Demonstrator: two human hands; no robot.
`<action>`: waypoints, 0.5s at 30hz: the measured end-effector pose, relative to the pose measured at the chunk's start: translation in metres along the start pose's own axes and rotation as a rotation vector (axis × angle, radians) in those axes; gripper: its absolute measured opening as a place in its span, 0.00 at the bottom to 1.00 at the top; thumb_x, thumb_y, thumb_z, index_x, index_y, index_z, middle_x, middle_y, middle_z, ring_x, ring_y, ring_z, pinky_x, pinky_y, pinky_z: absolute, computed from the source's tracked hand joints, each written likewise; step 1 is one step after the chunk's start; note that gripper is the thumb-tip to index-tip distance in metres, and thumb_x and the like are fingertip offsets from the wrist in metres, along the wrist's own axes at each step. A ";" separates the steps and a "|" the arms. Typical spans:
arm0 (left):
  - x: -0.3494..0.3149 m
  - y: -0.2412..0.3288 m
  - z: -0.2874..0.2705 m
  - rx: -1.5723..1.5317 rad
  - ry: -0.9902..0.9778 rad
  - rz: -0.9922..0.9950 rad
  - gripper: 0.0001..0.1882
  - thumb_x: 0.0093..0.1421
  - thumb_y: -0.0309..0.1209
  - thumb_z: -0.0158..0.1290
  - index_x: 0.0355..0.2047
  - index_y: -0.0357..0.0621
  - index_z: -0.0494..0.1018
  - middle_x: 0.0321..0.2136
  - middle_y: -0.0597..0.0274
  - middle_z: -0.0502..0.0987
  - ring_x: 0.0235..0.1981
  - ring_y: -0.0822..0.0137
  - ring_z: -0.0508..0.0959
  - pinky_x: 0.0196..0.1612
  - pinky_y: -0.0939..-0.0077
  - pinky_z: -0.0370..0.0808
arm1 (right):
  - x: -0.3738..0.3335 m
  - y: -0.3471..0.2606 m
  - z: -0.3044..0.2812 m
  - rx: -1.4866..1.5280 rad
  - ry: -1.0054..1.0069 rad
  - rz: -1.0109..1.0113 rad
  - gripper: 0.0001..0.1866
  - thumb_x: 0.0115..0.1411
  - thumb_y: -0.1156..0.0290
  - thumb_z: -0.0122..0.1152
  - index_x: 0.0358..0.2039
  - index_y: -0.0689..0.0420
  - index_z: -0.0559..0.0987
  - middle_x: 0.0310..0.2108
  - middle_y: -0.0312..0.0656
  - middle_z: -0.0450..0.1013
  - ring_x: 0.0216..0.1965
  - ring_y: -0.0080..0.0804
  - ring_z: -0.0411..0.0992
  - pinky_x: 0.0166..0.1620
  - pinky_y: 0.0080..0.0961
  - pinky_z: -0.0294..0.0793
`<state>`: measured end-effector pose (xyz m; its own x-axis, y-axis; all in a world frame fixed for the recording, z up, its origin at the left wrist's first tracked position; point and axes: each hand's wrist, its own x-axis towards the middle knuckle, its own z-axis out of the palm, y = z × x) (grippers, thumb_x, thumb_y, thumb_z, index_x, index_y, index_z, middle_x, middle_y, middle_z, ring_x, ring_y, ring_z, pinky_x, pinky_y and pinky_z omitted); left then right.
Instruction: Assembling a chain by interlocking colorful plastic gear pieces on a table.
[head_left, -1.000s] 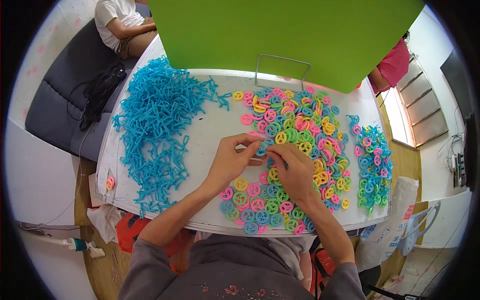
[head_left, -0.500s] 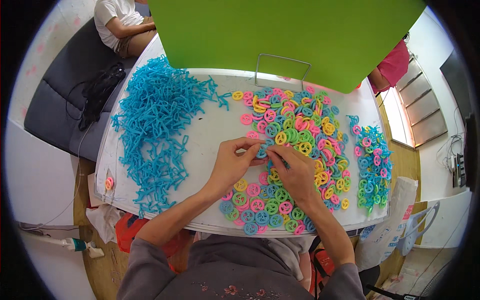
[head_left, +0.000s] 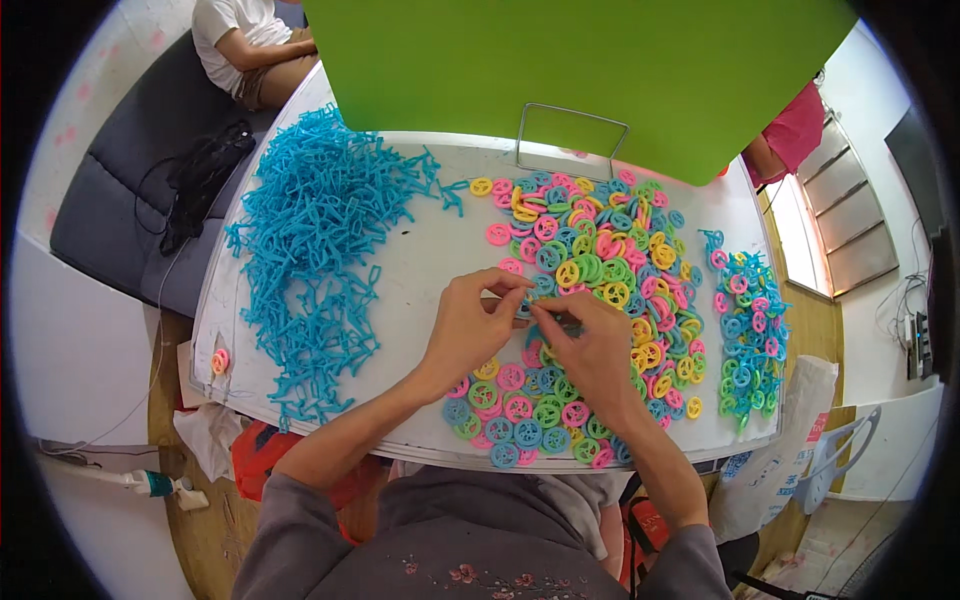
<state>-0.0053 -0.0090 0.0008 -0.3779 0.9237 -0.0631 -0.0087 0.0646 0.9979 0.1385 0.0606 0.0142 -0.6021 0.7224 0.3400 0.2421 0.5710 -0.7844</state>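
Above the middle of the table, my two hands meet fingertip to fingertip. My left hand [head_left: 468, 325] is closed, pinching a small blue plastic spoked wheel [head_left: 524, 306] between thumb and forefinger. My right hand [head_left: 592, 345] is closed too, its thumb and forefinger pressed together at the wheel's right side. What those fingers grip is mostly covered; only a bit of blue shows. Under and around the right hand spreads a pile of pink, yellow, green and blue wheels [head_left: 617, 294]. Left of my hands lies a large heap of blue plastic clip-like pieces [head_left: 310, 210].
A smaller pile of blue pieces with wheels on them [head_left: 745, 335] lies at the table's right edge. Across the far side stands a green panel [head_left: 580, 70] with a wire stand [head_left: 572, 106]. Two other people sit or stand beyond the table. One pink wheel [head_left: 220, 361] lies at the left corner.
Both hands stay together at the same spot, with only small finger shifts around the blue wheel. The whole view has moved slightly.
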 end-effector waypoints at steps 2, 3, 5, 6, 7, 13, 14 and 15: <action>0.003 0.005 -0.002 -0.146 -0.017 -0.102 0.10 0.63 0.25 0.47 0.41 0.33 0.74 0.34 0.59 0.75 0.36 0.71 0.77 0.40 0.76 0.80 | 0.002 0.005 -0.001 0.000 0.014 0.022 0.07 0.51 0.77 0.65 0.32 0.61 0.80 0.26 0.42 0.77 0.28 0.27 0.77 0.31 0.21 0.75; 0.003 0.004 -0.002 -0.145 -0.017 -0.101 0.10 0.63 0.25 0.47 0.41 0.33 0.74 0.34 0.59 0.75 0.36 0.71 0.77 0.40 0.76 0.80 | 0.004 0.007 -0.001 0.000 0.028 0.045 0.08 0.51 0.77 0.66 0.33 0.61 0.80 0.26 0.41 0.77 0.28 0.26 0.77 0.32 0.21 0.75; 0.004 0.003 -0.001 -0.313 0.027 -0.003 0.11 0.64 0.27 0.46 0.43 0.34 0.72 0.38 0.60 0.74 0.38 0.71 0.76 0.45 0.74 0.79 | 0.008 0.007 0.001 0.119 0.080 0.046 0.09 0.51 0.76 0.66 0.35 0.61 0.80 0.27 0.40 0.77 0.29 0.25 0.77 0.33 0.20 0.75; 0.004 0.004 -0.002 -0.311 0.030 -0.001 0.11 0.64 0.27 0.46 0.43 0.34 0.72 0.38 0.60 0.74 0.38 0.71 0.76 0.45 0.74 0.79 | 0.009 0.006 0.002 0.238 0.131 0.048 0.10 0.52 0.76 0.66 0.36 0.62 0.79 0.28 0.40 0.77 0.30 0.24 0.77 0.34 0.20 0.75; 0.004 0.006 -0.003 -0.337 0.034 0.041 0.12 0.64 0.28 0.47 0.44 0.34 0.71 0.39 0.60 0.73 0.39 0.71 0.76 0.47 0.74 0.78 | 0.010 0.006 0.001 0.240 0.130 0.045 0.10 0.52 0.76 0.66 0.36 0.62 0.79 0.28 0.40 0.77 0.30 0.24 0.77 0.34 0.20 0.75; 0.004 0.014 -0.003 -0.362 -0.023 0.038 0.13 0.64 0.30 0.48 0.46 0.36 0.68 0.42 0.60 0.73 0.41 0.69 0.76 0.47 0.73 0.77 | 0.008 0.013 -0.012 0.090 0.045 0.070 0.16 0.52 0.76 0.66 0.42 0.62 0.78 0.30 0.40 0.78 0.31 0.25 0.77 0.37 0.21 0.75; 0.003 0.016 -0.004 -0.361 -0.047 -0.033 0.13 0.64 0.30 0.48 0.46 0.37 0.68 0.42 0.60 0.73 0.41 0.69 0.76 0.47 0.73 0.77 | 0.008 0.010 -0.015 0.143 0.002 0.086 0.18 0.52 0.76 0.65 0.45 0.62 0.77 0.29 0.39 0.77 0.31 0.25 0.77 0.37 0.21 0.75; 0.004 0.015 -0.006 -0.360 -0.046 -0.033 0.13 0.64 0.30 0.48 0.46 0.37 0.68 0.42 0.60 0.73 0.41 0.69 0.76 0.47 0.73 0.77 | 0.009 0.006 -0.017 0.197 -0.042 0.103 0.20 0.53 0.76 0.65 0.47 0.61 0.75 0.28 0.39 0.77 0.32 0.25 0.77 0.37 0.21 0.75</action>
<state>-0.0127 -0.0067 0.0153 -0.3303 0.9397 -0.0884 -0.3486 -0.0344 0.9366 0.1474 0.0774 0.0212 -0.6136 0.7540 0.2342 0.1535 0.4049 -0.9014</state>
